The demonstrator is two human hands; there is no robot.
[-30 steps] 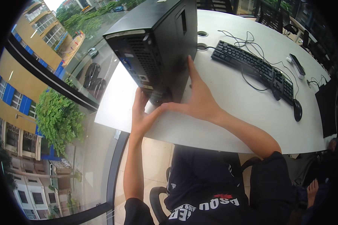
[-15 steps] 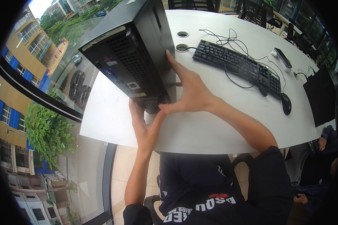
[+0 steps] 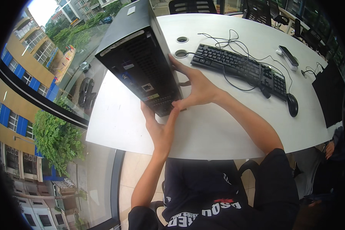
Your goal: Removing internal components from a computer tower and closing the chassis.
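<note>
A black desktop computer tower (image 3: 142, 65) stands on the white table (image 3: 115, 130), its ported back panel facing me. My left hand (image 3: 159, 128) grips its lower end from the left, with the thumb on the near bottom corner and the fingers partly hidden behind the case. Against the right side lies my right hand (image 3: 197, 88), its fingers reaching up along the side panel and its thumb at the same lower corner. Both thumbs nearly meet there.
To the right lie a black keyboard (image 3: 237, 69) with tangled cables and a black mouse (image 3: 292, 105). Farther right are a phone on a stand (image 3: 288, 56) and a dark monitor (image 3: 329, 96). Two cable holes pierce the table near the tower. A large window borders the left; another person sits at the right.
In the picture, the tower and my left hand have shifted a little to the right, and the tower's top leans less to the left. Both hands keep their hold.
</note>
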